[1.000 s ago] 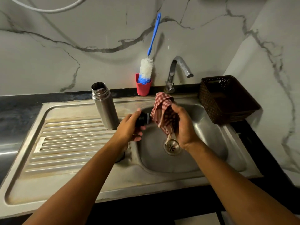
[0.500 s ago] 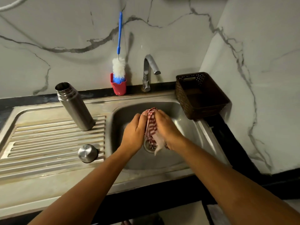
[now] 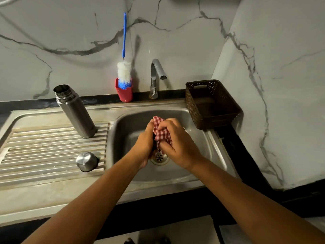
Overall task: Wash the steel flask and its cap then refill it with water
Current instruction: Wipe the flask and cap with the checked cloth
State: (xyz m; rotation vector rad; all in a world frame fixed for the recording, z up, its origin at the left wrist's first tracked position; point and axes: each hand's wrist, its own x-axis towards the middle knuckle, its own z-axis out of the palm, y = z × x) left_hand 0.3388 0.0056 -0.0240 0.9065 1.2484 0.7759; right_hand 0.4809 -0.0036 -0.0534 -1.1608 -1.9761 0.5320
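**Head view: both hands closed on the cloth over the drain**

Two bare forearms enter from the lower edge and meet above the sink (image 3: pixel 130 131). The left hand (image 3: pixel 143 147) and the right hand (image 3: pixel 177 147) are clenched together round a red-and-white checked cloth (image 3: pixel 162 134), which bunches out above the knuckles. They are held directly over the drain (image 3: pixel 160 157).

A second ago the hands were apart: the left held a small dark piece and the right held the cloth alone. That piece is now out of view. A dark sliver between the palms may be it, wrapped in the cloth for wiping, but the fingers hide the contact. This would put the washing stage in progress (refilling not begun).

To the left, the steel cap (image 3: pixel 86 161) lies dome-up on the ribbed drainboard (image 3: pixel 44 152), apart from both hands. Behind it the steel flask (image 3: pixel 77 113) stands open-mouthed on the same board, untouched.

At the back, the tap (image 3: pixel 155 78) shows no visible stream. Left of it a bottle brush (image 3: pixel 124 71) stands in a red holder (image 3: pixel 125 93), and a brown basket (image 3: pixel 191 106) sits at the right rim. Whether the cloth is wet cannot be made out.
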